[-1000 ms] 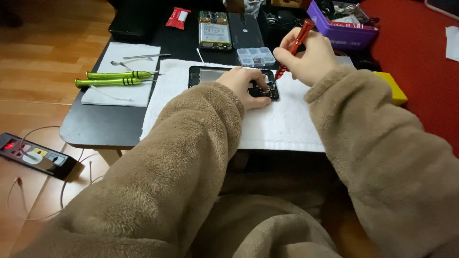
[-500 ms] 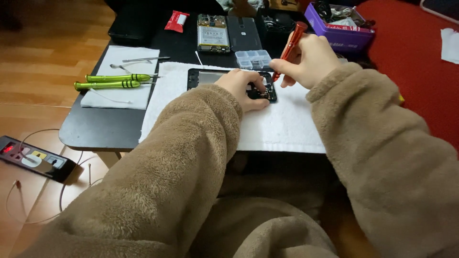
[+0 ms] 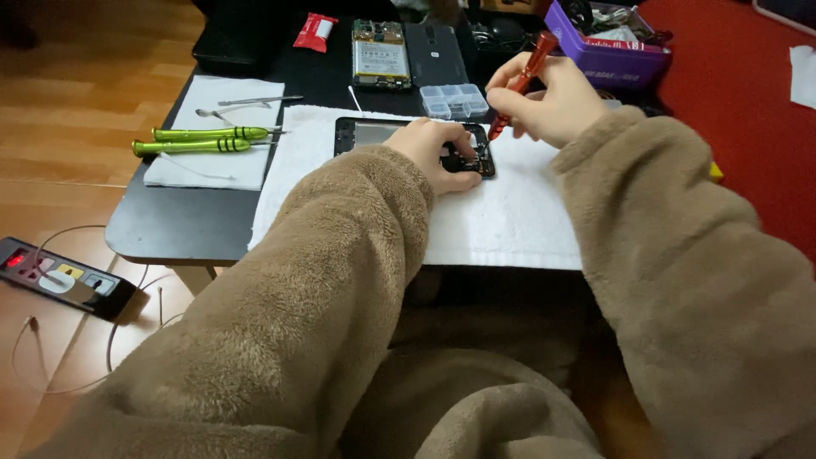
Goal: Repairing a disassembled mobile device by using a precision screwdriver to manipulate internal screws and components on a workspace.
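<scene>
Nearest, the left hand (image 3: 438,153) lay closed over the opened phone (image 3: 387,136) on the white towel (image 3: 501,217), fingers pinning its exposed end. Thin, light and likely fragile inside, it looked best steadied by its stiff frame edges. Just beyond, the right hand (image 3: 557,106) pinched a red screwdriver (image 3: 520,81), tip angled down beside the phone's corner.
</scene>
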